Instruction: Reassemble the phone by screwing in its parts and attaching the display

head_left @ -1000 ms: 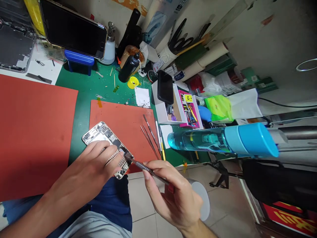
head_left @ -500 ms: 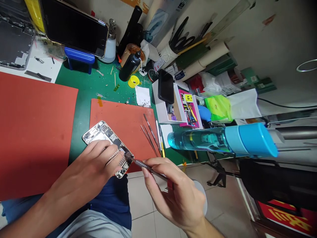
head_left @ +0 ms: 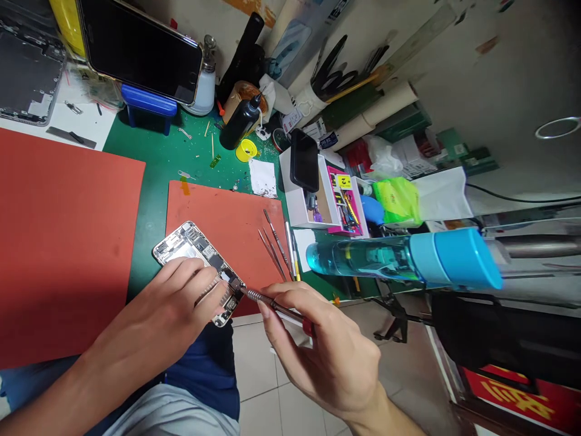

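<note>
A green desk mat (head_left: 140, 157) fills the left-centre of the frame, and a large red silicone mat (head_left: 63, 242) covers its left side. A smaller red mat (head_left: 227, 212) lies to the right of that one, near the lower middle. Dark blue cloth (head_left: 204, 369) lies across the person's lap at the bottom edge, with a tiled floor (head_left: 263, 406) to the right of it. A large blue-capped plastic bottle (head_left: 403, 257) crosses the right side of the frame. At the upper left, a smartphone (head_left: 138, 51) leans on a blue stand (head_left: 147, 100).

An opened smartphone (head_left: 195, 251), its circuit board exposed, lies tilted across the lower left corner of the smaller mat. The left hand (head_left: 181, 297) rests on it, fingers (head_left: 200, 284) curled and pressing over its middle. The right hand (head_left: 327, 345) comes in from the lower right, its fingers (head_left: 290, 297) closed around a slim metal precision screwdriver (head_left: 272, 303), whose tip meets the opened smartphone's lower edge just beside the left fingertips. Tweezers (head_left: 272, 257) lie on the smaller mat, just above the screwdriver.
</note>
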`<state>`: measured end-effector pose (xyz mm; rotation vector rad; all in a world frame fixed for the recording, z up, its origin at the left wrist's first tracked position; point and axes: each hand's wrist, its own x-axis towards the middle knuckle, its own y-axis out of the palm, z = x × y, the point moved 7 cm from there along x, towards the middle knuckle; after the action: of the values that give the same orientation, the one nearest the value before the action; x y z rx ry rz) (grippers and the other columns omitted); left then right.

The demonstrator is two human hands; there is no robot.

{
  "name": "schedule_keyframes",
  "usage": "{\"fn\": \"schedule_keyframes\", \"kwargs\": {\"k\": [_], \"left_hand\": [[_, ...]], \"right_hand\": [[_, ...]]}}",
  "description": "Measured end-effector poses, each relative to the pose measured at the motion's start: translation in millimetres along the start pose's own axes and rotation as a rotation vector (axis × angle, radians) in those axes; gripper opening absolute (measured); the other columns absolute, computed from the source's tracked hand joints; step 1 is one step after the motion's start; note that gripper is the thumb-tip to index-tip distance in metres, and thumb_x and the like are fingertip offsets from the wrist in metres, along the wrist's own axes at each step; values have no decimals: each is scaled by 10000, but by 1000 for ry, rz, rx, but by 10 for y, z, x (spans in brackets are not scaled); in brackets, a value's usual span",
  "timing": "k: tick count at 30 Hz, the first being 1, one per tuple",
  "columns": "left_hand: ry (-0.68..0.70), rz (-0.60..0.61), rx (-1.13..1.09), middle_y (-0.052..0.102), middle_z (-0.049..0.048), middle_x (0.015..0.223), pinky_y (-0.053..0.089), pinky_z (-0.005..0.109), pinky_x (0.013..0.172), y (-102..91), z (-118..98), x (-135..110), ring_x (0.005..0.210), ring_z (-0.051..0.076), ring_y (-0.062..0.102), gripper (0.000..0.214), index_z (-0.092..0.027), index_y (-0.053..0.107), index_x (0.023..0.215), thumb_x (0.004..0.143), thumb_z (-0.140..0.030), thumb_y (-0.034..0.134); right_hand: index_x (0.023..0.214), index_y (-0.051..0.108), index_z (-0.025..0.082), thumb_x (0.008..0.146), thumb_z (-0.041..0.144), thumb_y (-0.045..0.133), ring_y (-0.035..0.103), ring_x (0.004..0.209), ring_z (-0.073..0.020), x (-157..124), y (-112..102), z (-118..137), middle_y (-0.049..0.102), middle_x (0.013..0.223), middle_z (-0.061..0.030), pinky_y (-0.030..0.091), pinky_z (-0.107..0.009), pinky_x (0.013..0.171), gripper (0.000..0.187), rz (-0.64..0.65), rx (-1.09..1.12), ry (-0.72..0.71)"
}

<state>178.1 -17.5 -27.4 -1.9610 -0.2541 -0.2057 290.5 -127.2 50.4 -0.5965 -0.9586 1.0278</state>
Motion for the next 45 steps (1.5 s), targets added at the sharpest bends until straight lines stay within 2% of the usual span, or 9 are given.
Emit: {"fn": "schedule_keyframes", "kwargs": {"k": [17,25,29,34,45], "left_hand": [[22,28,9,703,75,1238,504,442,974,-25,-13,40,1179,283,606,311,-203,671,1349,1045,-143,650],[47,22,29,711,74,1284,474,451,1040,-33,-26,44,1175,275,596,298,-192,688,1347,1060,-137,627],[55,23,48,712,79,1313,481,453,1030,-30,-25,42,1181,281,600,311,-186,685,1363,1064,-133,615],[57,-3,46,714,87,1322,480,454,1023,-33,-21,39,1195,288,596,286,-171,695,1347,1084,-141,585],[52,-4,22,710,76,1316,480,454,996,-32,-23,42,1176,286,590,271,-175,699,1336,1096,-156,575]], "right_hand": [[1208,612,143,947,-35,687,769,829,-181,53,-8,41,789,964,-88,620,-284,660,325,8,-53,-11],[1220,609,187,968,4,682,787,816,-194,60,-29,40,799,947,-62,628,-296,638,320,1,-94,-6],[1184,616,203,986,49,708,751,725,-169,92,-29,32,784,891,-31,610,-280,622,267,-7,-163,0],[1079,615,205,1011,132,750,665,582,-127,152,-26,11,711,746,21,528,-252,538,167,-20,-254,-28],[1102,611,210,999,85,696,636,577,-131,207,8,-34,715,777,13,529,-273,545,183,-44,-196,-66]]}}
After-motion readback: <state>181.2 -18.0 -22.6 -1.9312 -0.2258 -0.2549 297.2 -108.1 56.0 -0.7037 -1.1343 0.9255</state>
